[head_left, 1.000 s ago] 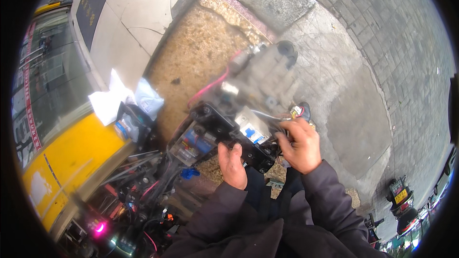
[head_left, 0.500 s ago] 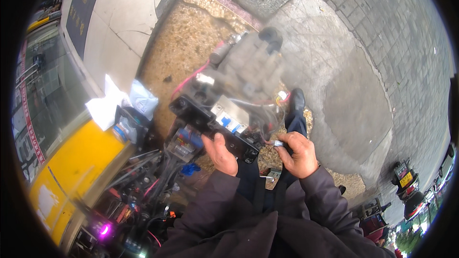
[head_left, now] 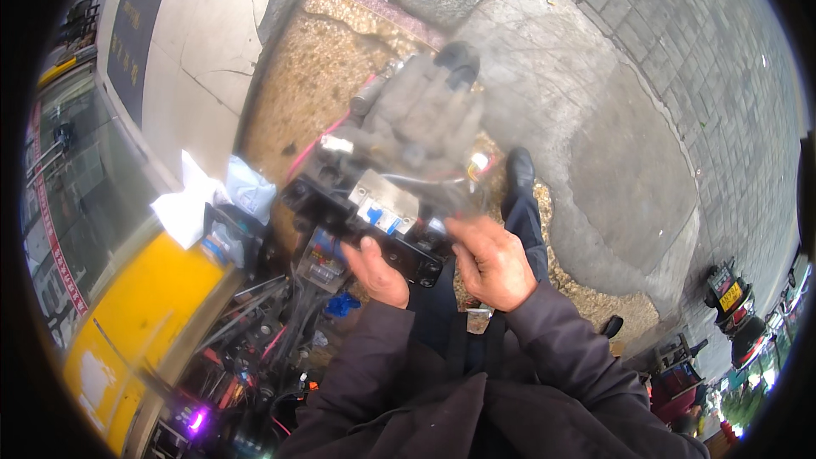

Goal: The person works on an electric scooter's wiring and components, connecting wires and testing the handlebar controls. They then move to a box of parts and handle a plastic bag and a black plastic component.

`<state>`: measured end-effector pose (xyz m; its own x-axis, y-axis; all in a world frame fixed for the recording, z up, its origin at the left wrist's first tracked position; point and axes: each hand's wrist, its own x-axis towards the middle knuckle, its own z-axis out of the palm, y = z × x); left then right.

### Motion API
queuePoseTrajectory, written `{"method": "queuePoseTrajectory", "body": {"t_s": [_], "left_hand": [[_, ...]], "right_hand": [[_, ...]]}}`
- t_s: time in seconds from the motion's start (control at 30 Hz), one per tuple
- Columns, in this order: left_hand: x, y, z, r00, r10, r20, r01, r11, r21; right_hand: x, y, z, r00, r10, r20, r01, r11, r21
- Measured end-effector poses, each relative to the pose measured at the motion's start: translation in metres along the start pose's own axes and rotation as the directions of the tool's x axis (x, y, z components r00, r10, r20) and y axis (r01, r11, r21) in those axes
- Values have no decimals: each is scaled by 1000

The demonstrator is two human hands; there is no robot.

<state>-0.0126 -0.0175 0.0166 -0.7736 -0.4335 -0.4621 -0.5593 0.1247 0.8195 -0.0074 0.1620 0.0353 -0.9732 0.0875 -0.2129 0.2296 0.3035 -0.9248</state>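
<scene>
Left hand (head_left: 378,268) and right hand (head_left: 490,262) both clamped on grey wired assembly (head_left: 399,161) — fingers curled round its black base; open toolbox (head_left: 246,348) below-left holds cables, tools.

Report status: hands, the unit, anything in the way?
Left hand grips black bracket. Right hand at the grey unit, by its wires. Nothing between the hands.

Two hands: left (head_left: 376,267), right (head_left: 487,262); one wired battery pack (head_left: 391,170); one shoe (head_left: 519,172); two parked scooters (head_left: 729,306)

Grey dusty assembly (head_left: 416,132); red wire (head_left: 319,140); yellow cabinet (head_left: 140,306)
</scene>
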Motion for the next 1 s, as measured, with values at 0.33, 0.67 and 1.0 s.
{"method": "queuePoseTrajectory", "body": {"t_s": [0.33,0.67,1.0], "left_hand": [[0,4,2,998,46,38,-44,997,-57],[3,11,-13,994,10,113,-7,1000,-26],[34,45,-39,936,334,-107,-292,912,288]], "right_hand": [[2,4,15,996,55,-66,-67,980,-186],[7,-1,15,994,-77,72,97,932,-350],[15,9,21,991,6,135,23,977,-212]]}}
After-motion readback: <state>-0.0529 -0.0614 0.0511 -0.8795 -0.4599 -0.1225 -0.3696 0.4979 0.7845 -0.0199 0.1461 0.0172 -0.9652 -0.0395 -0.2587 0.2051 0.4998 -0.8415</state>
